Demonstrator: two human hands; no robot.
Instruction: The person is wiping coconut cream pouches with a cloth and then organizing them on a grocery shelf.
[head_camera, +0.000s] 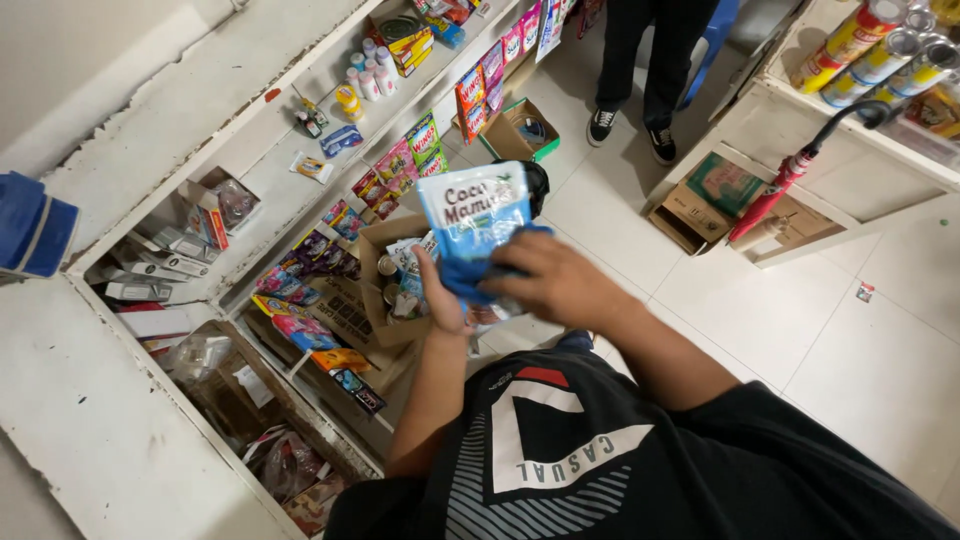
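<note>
While the left hand (440, 295) is gripping the lower edge of a white-and-blue plastic pouch (470, 210), the right hand (555, 280) is closing around a blue cloth (470, 270) pressed against it. The pouch is hovering upright above an open cardboard box of cans (375, 240), beside the white shelves (270, 180).

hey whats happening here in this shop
A person in a black shirt stands by white shelves of small goods. Their left hand holds up a blue and white pouch, and their right hand presses a blue cloth against its lower part. Below the hands an open carton holds cans. Another person's legs stand further down the aisle, and a red umbrella leans on the opposite shelf.
</note>
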